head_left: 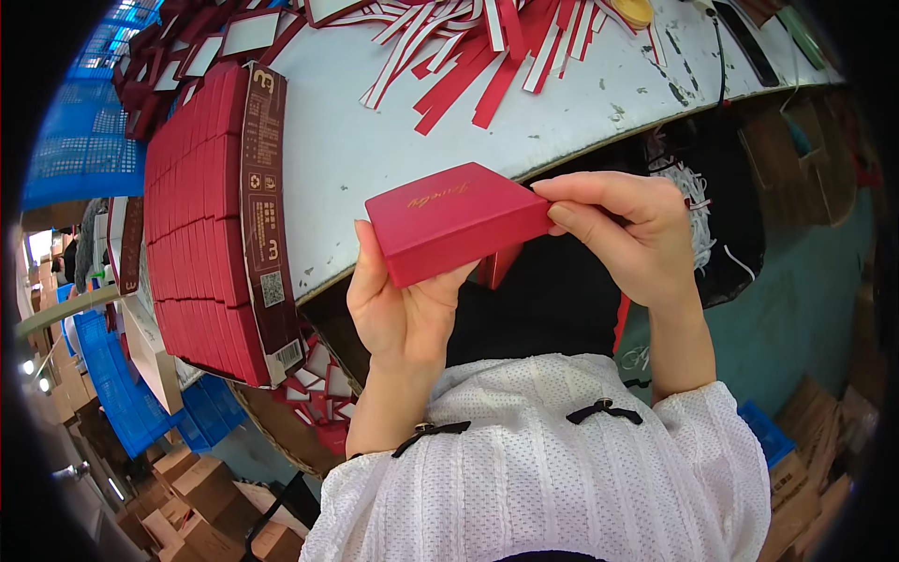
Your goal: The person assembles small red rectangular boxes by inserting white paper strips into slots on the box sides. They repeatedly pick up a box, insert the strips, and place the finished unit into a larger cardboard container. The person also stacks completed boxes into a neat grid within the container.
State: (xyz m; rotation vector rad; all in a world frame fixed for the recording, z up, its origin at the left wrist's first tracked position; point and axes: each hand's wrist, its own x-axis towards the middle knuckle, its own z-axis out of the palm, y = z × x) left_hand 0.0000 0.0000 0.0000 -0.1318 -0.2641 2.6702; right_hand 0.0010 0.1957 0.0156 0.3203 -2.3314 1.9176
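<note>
A red jewelry box [459, 220] with gold lettering on its lid is held up in front of me, tilted, over the table's near edge. My left hand [398, 309] supports it from below, with the thumb up along its left side. At its right corner, the thumb and fingers of my right hand [623, 229] pinch the edge. The box's underside is hidden, and so are most of the left fingers. Just beneath it, a small piece of red material [501, 265] shows above my lap.
Red-and-white strips [506, 56] lie across the white table [346, 140]. To the left, a brown carton [265, 225] holds rows of red boxes [201, 215]. Red box parts [234, 37] are heaped behind it, beside blue crates [89, 140]. A dark phone-like slab [746, 42] rests at the far right.
</note>
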